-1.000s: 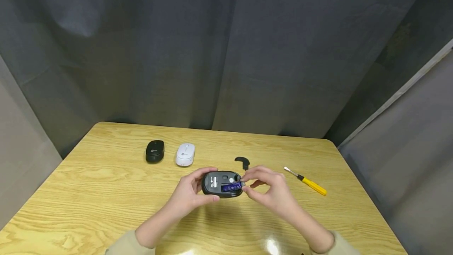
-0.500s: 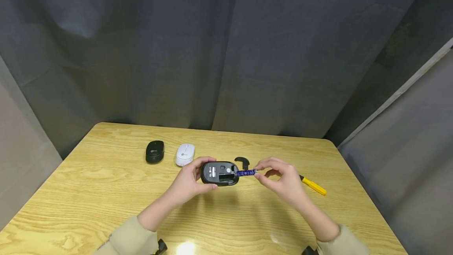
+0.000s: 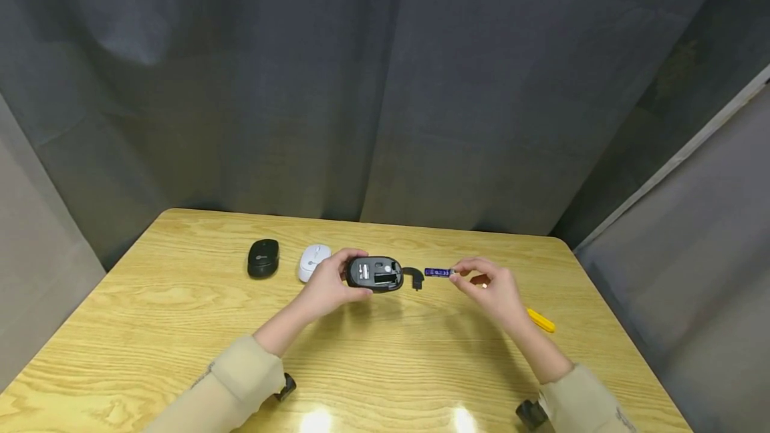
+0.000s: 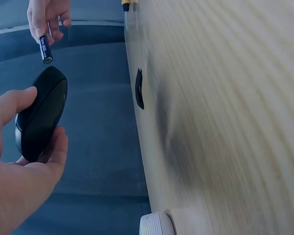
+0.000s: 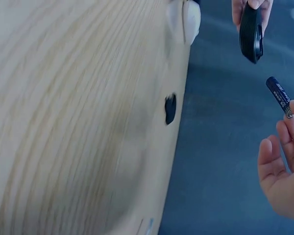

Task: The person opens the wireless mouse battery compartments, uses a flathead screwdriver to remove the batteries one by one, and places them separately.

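My left hand [image 3: 331,289] grips a black computer mouse [image 3: 361,274] by its sides, thumb at the near edge. Its underside faces up, and the battery slot [image 3: 385,278] in it is uncovered and vacant. To the right, my right hand [image 3: 493,289] pinches one end of a blue battery [image 3: 438,272] between thumb and fingertips. A gap separates the battery from the mouse. Both wrist views show the mouse and the battery [image 5: 278,94] held above the table. The small black battery cover [image 3: 415,276] lies on the table behind the space between the hands.
A second black mouse [image 3: 263,258] stands at the back left of the wooden table [image 3: 385,366]. Beside it a white mouse [image 3: 311,260] is partly covered by my left hand. The yellow handle [image 3: 541,320] of a screwdriver shows past my right forearm, which hides its blade.
The battery has come out of the slot and moved right, away from the mouse, in my right hand. My left hand has carried the mouse farther back over the table.
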A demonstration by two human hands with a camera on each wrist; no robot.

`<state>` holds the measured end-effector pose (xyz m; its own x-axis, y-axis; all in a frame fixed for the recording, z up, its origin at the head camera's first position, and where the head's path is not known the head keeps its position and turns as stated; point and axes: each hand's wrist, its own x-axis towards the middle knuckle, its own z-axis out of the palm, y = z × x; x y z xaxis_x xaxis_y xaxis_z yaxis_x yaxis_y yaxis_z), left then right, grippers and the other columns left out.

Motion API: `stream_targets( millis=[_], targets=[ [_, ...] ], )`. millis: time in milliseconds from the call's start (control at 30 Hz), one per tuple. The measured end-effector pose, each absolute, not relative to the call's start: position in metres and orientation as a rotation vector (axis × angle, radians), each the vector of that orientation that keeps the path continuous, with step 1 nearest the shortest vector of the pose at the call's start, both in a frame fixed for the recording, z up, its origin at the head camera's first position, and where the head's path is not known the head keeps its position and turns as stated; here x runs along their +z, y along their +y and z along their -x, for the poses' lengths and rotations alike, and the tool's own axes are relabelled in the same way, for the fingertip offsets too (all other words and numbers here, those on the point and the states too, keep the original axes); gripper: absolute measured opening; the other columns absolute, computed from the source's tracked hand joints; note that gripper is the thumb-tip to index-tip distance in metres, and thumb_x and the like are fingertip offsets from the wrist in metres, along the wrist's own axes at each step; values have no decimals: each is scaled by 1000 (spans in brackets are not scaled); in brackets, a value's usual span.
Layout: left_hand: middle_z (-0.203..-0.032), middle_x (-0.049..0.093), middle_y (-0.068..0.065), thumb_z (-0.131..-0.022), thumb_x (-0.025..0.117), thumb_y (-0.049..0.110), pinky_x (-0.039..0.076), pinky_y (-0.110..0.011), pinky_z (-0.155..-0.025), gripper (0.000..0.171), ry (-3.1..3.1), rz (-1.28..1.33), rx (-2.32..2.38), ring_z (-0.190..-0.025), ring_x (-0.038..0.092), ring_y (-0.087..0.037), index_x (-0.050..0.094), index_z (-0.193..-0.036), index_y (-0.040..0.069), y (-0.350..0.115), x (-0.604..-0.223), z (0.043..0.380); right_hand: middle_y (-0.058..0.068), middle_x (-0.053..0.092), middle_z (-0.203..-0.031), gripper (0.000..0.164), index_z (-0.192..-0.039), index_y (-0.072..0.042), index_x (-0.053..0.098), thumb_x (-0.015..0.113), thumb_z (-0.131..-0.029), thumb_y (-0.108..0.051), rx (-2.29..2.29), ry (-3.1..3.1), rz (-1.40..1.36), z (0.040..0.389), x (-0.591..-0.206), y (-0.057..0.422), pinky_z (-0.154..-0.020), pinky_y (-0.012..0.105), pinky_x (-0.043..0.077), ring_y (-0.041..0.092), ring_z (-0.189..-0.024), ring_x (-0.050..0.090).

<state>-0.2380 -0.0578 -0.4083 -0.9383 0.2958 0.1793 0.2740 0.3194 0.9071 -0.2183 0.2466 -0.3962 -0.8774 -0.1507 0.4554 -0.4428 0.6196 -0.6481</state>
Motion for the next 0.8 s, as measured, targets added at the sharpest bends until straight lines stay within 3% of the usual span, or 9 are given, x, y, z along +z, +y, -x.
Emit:
stream_targets(
  millis=[300,567,800],
  targets=[
    [-123,60,-14,-66,85,7,46,-41,-96,67,2649,-425,1586,-111,58,-27,55,-126,7,-53,-416,264,4,69,-95,16,-93,-11,72,72,-84,-24,1080,-2562,-395,243,-414,263,-70,33,54,17,-85,61],
    [-126,58,-15,-67,84,6,43,-43,-99,67,2636,-344,1518,-115,56,-29,54,-127,6,-50,-427,279,4,69,-97,12,-92,-12,73,72,-84,-21,1041,-2660,-399,260,-428,273,-66,24,52,20,-87,61],
    [-128,57,-14,-68,84,9,42,-44,-101,66,2650,-326,1448,-117,53,-30,54,-126,6,-47,-436,289,6,68,-99,13,-93,-11,73,72,-84,-21,1013,-2733,-405,272,-440,280,-67,26,52,24,-91,60]
  ],
)
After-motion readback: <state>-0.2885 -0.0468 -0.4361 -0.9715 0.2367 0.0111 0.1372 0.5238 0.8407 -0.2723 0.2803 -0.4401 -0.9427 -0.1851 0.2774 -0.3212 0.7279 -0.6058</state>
